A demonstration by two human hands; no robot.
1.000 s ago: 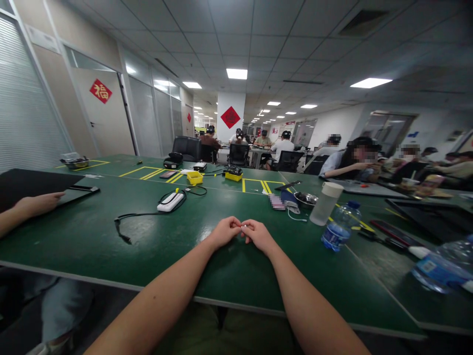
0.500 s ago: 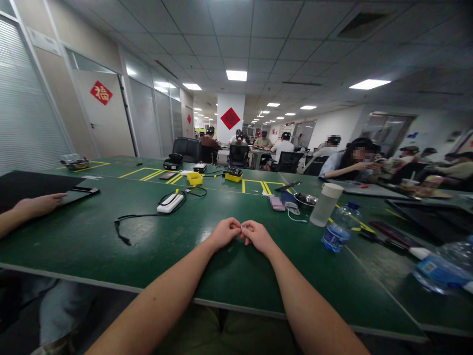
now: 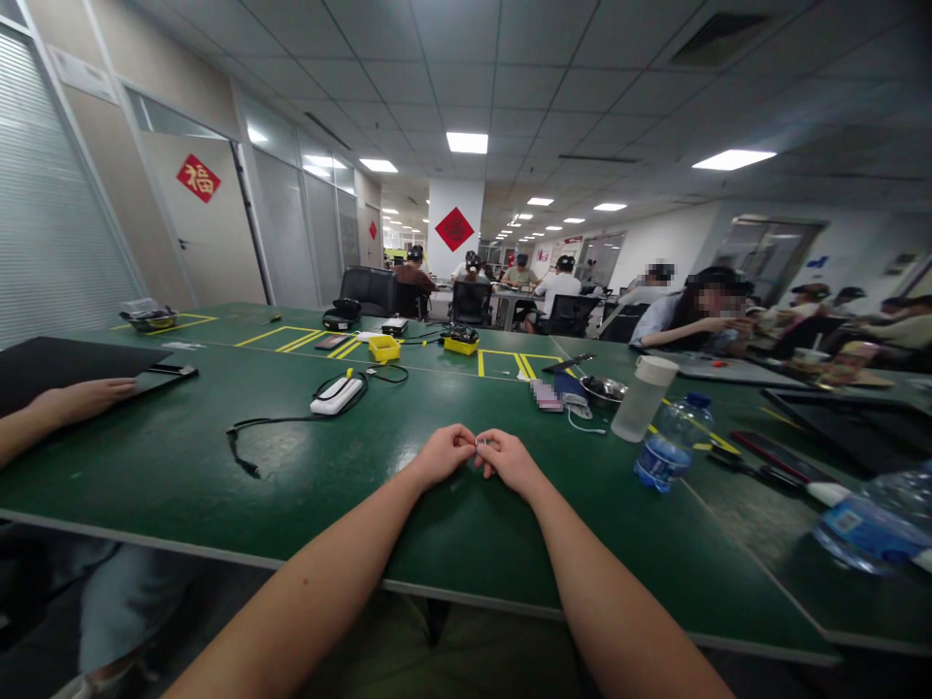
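Over the green table (image 3: 327, 485), my left hand (image 3: 444, 456) and my right hand (image 3: 506, 461) meet at the fingertips in front of me. Both are closed in a pinch. Between them shows a tiny light, shiny piece (image 3: 481, 443), too small for me to name. The fingers of both hands cover most of it. Farther off to the left lies a white power bank (image 3: 339, 396) with a black cable (image 3: 266, 424) running from it.
To the right stand a frosted bottle (image 3: 641, 400), a water bottle (image 3: 674, 442) and a metal bowl (image 3: 604, 390). Yellow bins (image 3: 384, 349) sit farther back. At the left, another person's hand (image 3: 91, 396) rests on a black laptop-like panel (image 3: 65, 369).
My hands stay pinched together in nearly the same place, with slight finger movement. The other person's hand at the left has shifted slightly. The view has tilted a little.
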